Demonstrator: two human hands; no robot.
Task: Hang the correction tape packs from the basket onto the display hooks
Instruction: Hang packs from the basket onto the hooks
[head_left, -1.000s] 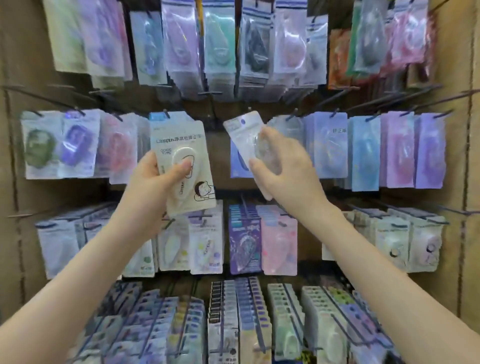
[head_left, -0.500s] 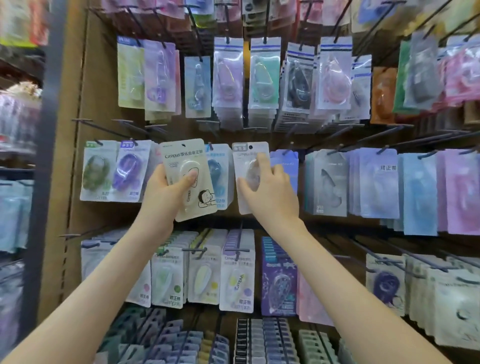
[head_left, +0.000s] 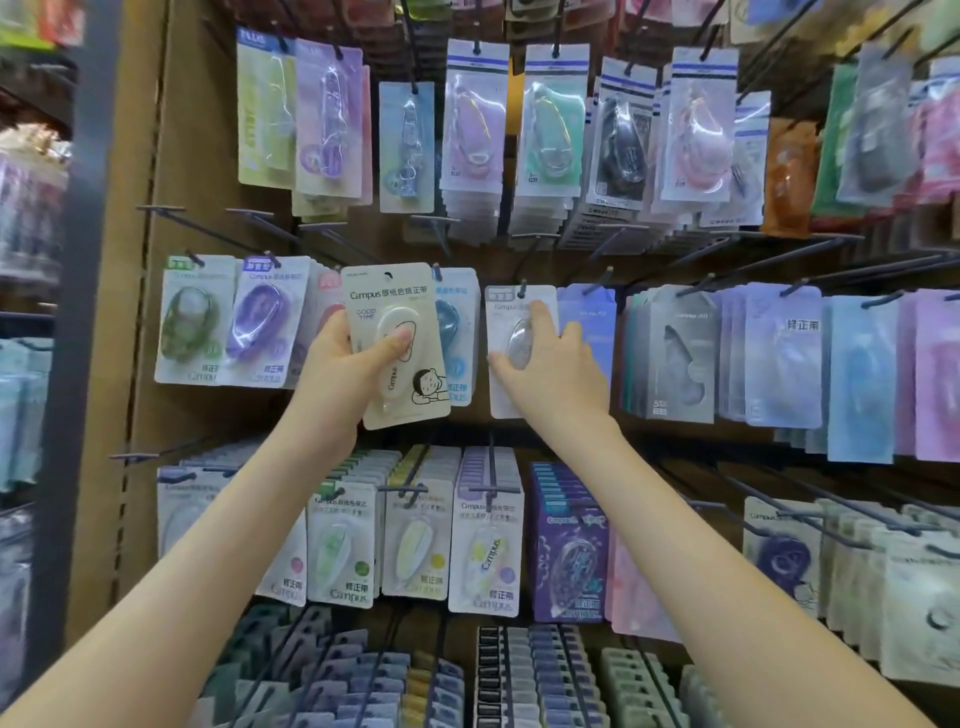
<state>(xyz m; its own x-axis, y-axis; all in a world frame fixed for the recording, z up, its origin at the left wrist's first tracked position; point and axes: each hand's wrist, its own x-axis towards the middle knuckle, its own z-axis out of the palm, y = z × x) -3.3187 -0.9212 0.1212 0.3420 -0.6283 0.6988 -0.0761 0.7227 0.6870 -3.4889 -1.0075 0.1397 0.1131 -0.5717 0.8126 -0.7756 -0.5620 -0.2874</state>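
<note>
My left hand (head_left: 340, 376) grips a cream Campus correction tape pack (head_left: 387, 304) with a cartoon figure, held upright in front of the middle row, thumb across its blister. My right hand (head_left: 558, 382) holds a white pack with a clear blister (head_left: 503, 317), index finger and thumb on either side of the blister. That pack hangs on a middle-row hook (head_left: 522, 289), next to a blue pack (head_left: 457, 332). The basket is out of view.
The brown pegboard wall (head_left: 208, 156) carries four rows of hanging packs. Bare hook ends (head_left: 161, 209) stick out at the left between rows, and long hooks (head_left: 883, 260) reach out at the right. A grey upright post (head_left: 78, 364) stands on the left.
My right hand has brought the white pack from mid-air to the middle-row hook, where it now hangs straight. The view has shifted left and up. My left hand keeps its pack.
</note>
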